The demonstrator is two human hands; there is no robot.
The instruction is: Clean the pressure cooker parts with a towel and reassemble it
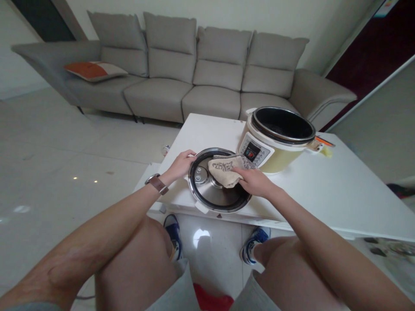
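One cooker (275, 142), on table (340, 190). One lid (214, 194), on table, just before and left of cooker. One cloth (223, 170), on lid, under my right hand (256, 181). My left hand (181, 164), gripping lid rim farthest from cooker. One sofa (194, 77), behind cooker.

A white table (340, 190) stands on a pale tiled floor (65, 142). Near the table's far edge, towards the middle, sits a cream-yellow cooker (285, 159), upright and open, its dark inner pot (283, 123) showing and its control panel (254, 151) facing the near left. An orange and yellow item (324, 147) lies against the cooker's right side. Beyond the far edge runs a long grey sofa (210, 86) with an orange and beige cushion (94, 70) on its left seat. A small object (165, 150) lies on the floor by the table's far left corner, too small to identify. Something red (212, 300) lies on the floor below the near edge
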